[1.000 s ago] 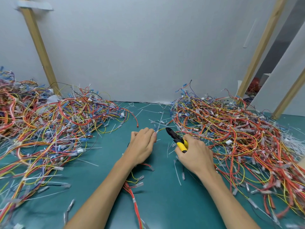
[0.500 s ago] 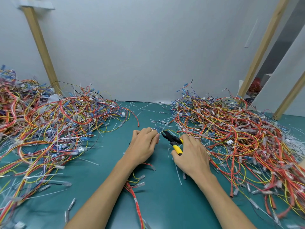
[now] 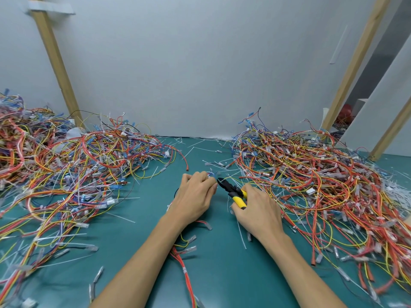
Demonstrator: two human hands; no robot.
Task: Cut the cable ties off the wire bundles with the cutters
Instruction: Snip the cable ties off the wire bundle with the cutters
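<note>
since a second ago the cutters point(image 3: 232, 191) have swung left, and their black nose now sits right against the fingertips of my left hand point(image 3: 195, 196) instead of standing apart from it. my right hand point(image 3: 259, 212) is wrapped around the yellow handles. the left fingers are curled tight, pinching the end of a bundle point(image 3: 180, 261) whose red wires trail back under my wrist. whether a tie is between the blades i cannot tell (too small and dark there).

the risk, as i judge it, is closeness: the nose is almost on my own fingertips, so a squeeze could nip skin or bite a wire instead of the tie. a snipped tie could also fly off into the mess.

room is narrow. the left pile point(image 3: 89, 161) and right pile point(image 3: 311, 178) hem in a strip of bare table point(image 3: 222, 274) around my hands, littered with cut ties point(image 3: 241, 234). my right wrist lies just beside the right pile, so a wide pull could snag loops. the wall closes the far edge.
</note>
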